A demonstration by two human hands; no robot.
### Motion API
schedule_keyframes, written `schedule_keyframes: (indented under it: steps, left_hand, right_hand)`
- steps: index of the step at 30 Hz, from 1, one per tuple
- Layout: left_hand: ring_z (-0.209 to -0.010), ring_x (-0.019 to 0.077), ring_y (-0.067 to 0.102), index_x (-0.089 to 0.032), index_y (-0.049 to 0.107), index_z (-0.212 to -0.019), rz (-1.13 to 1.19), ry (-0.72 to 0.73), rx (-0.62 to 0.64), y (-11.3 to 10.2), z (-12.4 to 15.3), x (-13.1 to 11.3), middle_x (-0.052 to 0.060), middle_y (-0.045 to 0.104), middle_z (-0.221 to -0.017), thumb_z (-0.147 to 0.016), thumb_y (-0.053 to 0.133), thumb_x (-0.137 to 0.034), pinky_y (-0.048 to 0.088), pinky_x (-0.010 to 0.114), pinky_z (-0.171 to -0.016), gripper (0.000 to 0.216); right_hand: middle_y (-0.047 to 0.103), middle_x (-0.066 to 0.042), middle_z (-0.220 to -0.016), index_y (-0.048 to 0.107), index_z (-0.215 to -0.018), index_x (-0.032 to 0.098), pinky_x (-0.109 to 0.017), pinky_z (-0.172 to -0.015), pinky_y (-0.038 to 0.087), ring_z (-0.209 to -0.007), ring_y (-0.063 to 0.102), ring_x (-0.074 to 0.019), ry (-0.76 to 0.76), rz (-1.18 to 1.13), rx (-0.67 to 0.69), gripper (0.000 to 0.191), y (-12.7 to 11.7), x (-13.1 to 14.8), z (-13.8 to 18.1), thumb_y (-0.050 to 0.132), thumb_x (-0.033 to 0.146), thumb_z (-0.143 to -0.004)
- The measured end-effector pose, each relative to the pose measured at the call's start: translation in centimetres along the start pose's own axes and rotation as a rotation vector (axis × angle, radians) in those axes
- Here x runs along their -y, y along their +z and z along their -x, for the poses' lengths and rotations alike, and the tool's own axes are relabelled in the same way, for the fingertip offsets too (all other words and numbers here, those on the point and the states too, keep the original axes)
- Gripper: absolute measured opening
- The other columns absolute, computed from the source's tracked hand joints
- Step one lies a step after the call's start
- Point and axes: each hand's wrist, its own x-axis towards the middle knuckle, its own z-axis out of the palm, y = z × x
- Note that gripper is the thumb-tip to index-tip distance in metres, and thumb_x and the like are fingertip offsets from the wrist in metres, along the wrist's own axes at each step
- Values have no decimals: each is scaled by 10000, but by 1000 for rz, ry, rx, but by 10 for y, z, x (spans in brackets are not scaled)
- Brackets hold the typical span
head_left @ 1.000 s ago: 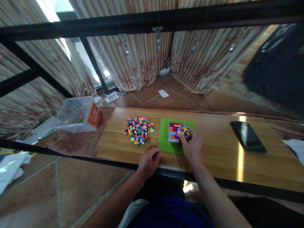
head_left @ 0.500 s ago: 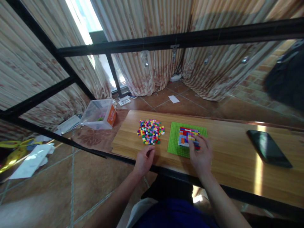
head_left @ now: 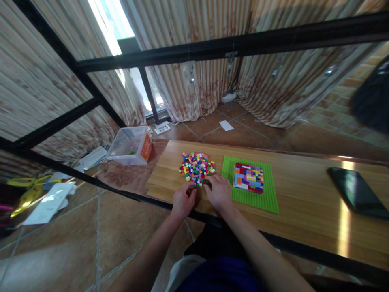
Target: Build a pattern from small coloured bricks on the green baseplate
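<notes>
A heap of small, many-coloured toy building bricks [head_left: 197, 165] lies on the wooden tabletop. At its near edge my left hand [head_left: 184, 199] has its fingers curled into a pinch; what is between them, if anything, is too small to make out. Close beside it, my right hand [head_left: 219, 194] bends its fingers down onto the near right bricks of the heap, fingertips together and partly hidden. To the right lies a green studded baseplate [head_left: 255, 201], turned slightly. On it stands a low block of mixed-colour bricks [head_left: 248, 177], touched by neither hand.
A dark phone [head_left: 358, 190] lies on the wooden table [head_left: 299, 190] at the right. Past the table's left end stands a clear plastic box [head_left: 129, 148] with an orange label and a few pieces inside. A black metal bar [head_left: 197, 56] crosses in front of the curtains.
My right hand has left the brick block on the baseplate and moved left to the loose heap. My left hand stays near the heap's front edge. The view has shifted slightly.
</notes>
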Motion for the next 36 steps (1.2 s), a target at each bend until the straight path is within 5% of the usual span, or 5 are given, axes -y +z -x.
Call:
schedule_keyframes:
  steps: [11, 18, 25, 29, 36]
  left_hand:
    - [-818, 176, 680, -192, 692, -974, 282, -137, 36, 4, 5, -17, 36, 732, -895, -872, 606, -369, 538, 289, -757, 222]
    - [-714, 150, 647, -165, 716, -862, 660, -359, 335, 11, 6, -39, 28, 718, -799, -775, 722, -461, 517, 260, -662, 308]
    - [-732, 140, 657, -157, 722, -844, 716, -409, 358, 26, 5, -52, 34, 728, -808, -734, 758, -385, 539, 267, -715, 256]
    - [-662, 136, 655, -161, 701, -861, 707, -433, 316, 36, -3, -52, 12, 695, -727, -720, 765, -410, 549, 267, -647, 293]
    - [-661, 136, 639, -160, 704, -842, 551, -235, 284, 48, -20, -34, 13, 689, -714, -735, 721, -356, 524, 257, -644, 224]
  right_hand:
    - [702, -79, -1036, 663, -1111, 212, -359, -850, 449, -964, 615, -228, -61, -169, -29, 227, -18, 1, 18, 541, 229, -920]
    - [702, -48, -1090, 636, -1187, 269, -330, -878, 531, -1005, 654, -186, -52, -391, 72, 351, -37, 10, 51, 502, 112, -904]
    - [722, -58, -1035, 687, -1099, 250, -356, -861, 560, -954, 681, -189, 111, -583, -51, 246, -46, -3, 66, 538, 198, -910]
    - [734, -65, -998, 726, -1012, 239, -384, -850, 568, -917, 690, -202, 351, -740, -229, 193, -54, -29, 72, 617, 322, -877]
    - [738, -41, -850, 748, -892, 210, -377, -740, 581, -754, 683, -184, 619, -1077, -457, 307, -80, -73, 73, 821, 404, -666]
